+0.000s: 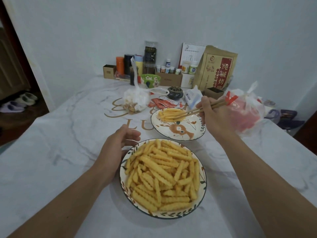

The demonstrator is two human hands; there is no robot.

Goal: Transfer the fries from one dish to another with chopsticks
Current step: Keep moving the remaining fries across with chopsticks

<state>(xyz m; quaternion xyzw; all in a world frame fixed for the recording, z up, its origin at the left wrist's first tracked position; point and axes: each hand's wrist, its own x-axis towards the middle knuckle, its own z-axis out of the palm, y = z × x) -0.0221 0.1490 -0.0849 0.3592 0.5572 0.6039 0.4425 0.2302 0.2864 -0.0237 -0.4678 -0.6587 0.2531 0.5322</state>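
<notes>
On marbled table (51,152) | right hand (216,117) grips wooden chopsticks (197,109) | left hand (118,146) relaxed-open | crinkle fries (163,176)

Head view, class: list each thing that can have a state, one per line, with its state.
near plate: heaped with fries
far plate: small pile of fries at its far side
chopsticks: held, tips at the far pile
right hand: grips the chopsticks
left hand: relaxed, at the near plate's rim
clear bag: knotted
</notes>
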